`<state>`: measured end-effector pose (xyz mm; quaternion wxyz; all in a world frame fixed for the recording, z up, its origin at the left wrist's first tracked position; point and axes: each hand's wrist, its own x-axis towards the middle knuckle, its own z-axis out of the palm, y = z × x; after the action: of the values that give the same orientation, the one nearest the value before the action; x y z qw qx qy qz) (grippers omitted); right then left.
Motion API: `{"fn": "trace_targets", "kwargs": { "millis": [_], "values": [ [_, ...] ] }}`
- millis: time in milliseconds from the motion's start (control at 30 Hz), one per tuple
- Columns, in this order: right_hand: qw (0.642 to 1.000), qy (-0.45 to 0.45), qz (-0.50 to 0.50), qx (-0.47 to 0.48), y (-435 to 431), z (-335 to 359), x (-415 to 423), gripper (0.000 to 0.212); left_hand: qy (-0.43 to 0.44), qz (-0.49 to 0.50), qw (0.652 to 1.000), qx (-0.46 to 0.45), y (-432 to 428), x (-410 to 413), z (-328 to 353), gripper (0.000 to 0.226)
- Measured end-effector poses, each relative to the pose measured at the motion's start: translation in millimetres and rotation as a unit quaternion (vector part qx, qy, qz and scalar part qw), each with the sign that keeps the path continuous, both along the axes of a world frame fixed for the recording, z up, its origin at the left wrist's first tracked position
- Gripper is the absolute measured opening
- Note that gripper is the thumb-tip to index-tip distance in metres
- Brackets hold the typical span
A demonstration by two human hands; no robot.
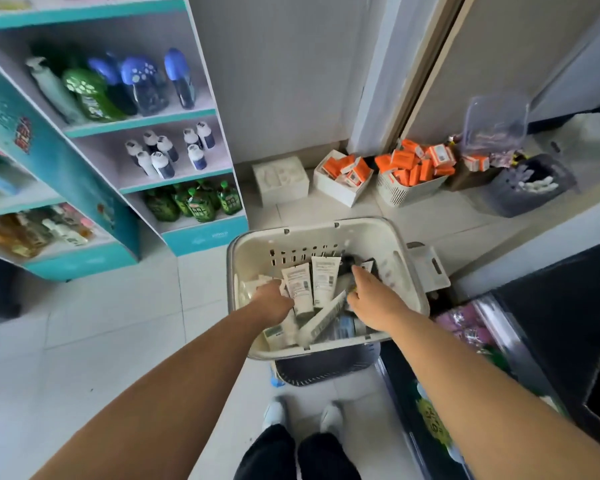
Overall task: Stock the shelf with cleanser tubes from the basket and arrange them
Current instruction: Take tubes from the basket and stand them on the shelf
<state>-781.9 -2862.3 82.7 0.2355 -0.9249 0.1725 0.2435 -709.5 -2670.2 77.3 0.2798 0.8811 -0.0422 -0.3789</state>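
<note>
1. Both our hands are down inside the cream basket [326,224], which holds the loose pile of cleanser tubes [297,284].
2. Our left hand [273,300] is dipped among the tubes with its fingers tucked under the back of the hand. We cannot tell whether it has taken hold of one. Two white tubes stand propped against each other just beyond its knuckles.
3. Our right hand [371,295] lies flat, fingers stretched out and holding nothing. A dark tube [347,264] sits right at its fingertips.
4. Between the two hands a long pale tube [323,317] lies slantwise across the pile, nearer the right thumb than the left wrist.
5. We judge the tubes to be light, soft-walled and smooth, so they will slide over each other and dent if squeezed hard. The firmest hold should be round the body close to the cap, or across the stiff crimped end.
6. Taking the top tubes first should keep the pile from shifting under our fingers.
7. The teal shelf [139,121] stands well off beyond and outside the left hand, so each handful needs a secure hold for the carry.
</note>
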Motion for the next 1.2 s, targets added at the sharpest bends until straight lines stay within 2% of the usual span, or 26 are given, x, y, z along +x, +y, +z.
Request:
{"fn": "trace_targets", "kwargs": {
  "millis": [267, 367, 433, 533, 600, 667, 833, 900, 967, 1067, 1133, 1200],
  "values": [
    [0.992, 0.059, -0.059, 0.091, 12, -61, 8, 0.034, 0.063, 0.076, 0.995, 0.02, 2, 2, -56, 0.063],
    [0.979, 0.105, -0.12, 0.13, 13, -76, 16, 0.039, 0.056, 0.1, 0.993, 0.01, -2, 4, -71, 0.063],
    [0.959, 0.133, -0.182, 0.17, 17, -86, 23, 0.048, 0.05, 0.103, 0.993, 0.01, -7, 5, -78, 0.058],
    [0.939, 0.132, -0.247, 0.198, 27, -102, 28, 0.06, 0.037, 0.069, 0.996, 0.037, -12, 7, -86, 0.052],
    [0.936, 0.138, -0.257, 0.196, 32, -111, 28, 0.06, -0.01, 0.079, 0.994, 0.077, -11, 9, -91, 0.053],
    [0.938, 0.145, -0.252, 0.186, 32, -116, 29, 0.055, -0.051, 0.13, 0.985, 0.105, -8, 12, -93, 0.057],
    [0.932, 0.126, -0.289, 0.179, 26, -123, 32, 0.043, -0.073, 0.181, 0.975, 0.103, -16, 7, -90, 0.082],
    [0.926, 0.117, -0.306, 0.19, 26, -125, 31, 0.044, -0.038, 0.243, 0.966, 0.079, -26, 3, -87, 0.09],
    [0.91, 0.117, -0.334, 0.215, 26, -125, 30, 0.042, -0.012, 0.317, 0.947, 0.052, -29, 3, -89, 0.089],
    [0.872, 0.11, -0.393, 0.27, 28, -121, 29, 0.04, -0.024, 0.336, 0.941, 0.045, -22, 6, -97, 0.081],
    [0.875, 0.078, -0.389, 0.277, 29, -117, 31, 0.042, -0.034, 0.323, 0.944, 0.051, -19, 7, -100, 0.079],
    [0.887, 0.035, -0.356, 0.291, 30, -113, 32, 0.059, -0.035, 0.312, 0.949, 0.031, -20, 4, -100, 0.082]
  ]
}}
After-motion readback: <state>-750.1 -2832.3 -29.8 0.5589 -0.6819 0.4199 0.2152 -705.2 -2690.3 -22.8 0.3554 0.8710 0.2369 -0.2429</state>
